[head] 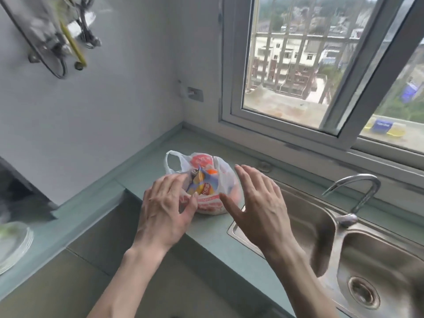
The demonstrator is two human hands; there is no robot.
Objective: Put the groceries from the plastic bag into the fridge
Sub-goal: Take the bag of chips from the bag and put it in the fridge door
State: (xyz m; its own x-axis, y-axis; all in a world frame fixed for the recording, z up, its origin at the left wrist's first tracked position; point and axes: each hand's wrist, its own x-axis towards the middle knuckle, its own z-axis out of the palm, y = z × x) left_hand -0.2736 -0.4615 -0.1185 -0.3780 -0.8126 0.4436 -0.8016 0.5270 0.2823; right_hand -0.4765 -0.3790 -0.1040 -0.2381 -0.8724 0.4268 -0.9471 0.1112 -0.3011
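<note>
I am looking down at a white plastic bag [226, 180] sitting on the pale green surface [206, 239], in its back corner just left of the sink [344, 249] and below the window [298, 65]. The bag is gaping at the top, and colourful packets [202, 183] are showing inside it, with a red round lid [202, 160] at the back; one handle loop is standing up on its left side. I am holding my left hand [164, 213] at the bag's near left side, fingers straight and reaching over the opening, thumb lying against the printed plastic; its grip is slack, closing on nothing. My right hand [260, 203] is hovering at the bag's right side, fingers spread and straight, thumb pointing toward the bag, gripping nothing; whether it is touching the plastic I cannot tell. A tap [358, 189] is arching over the sink. Stacked plates [13, 244] are sitting at the surface's left edge.
</note>
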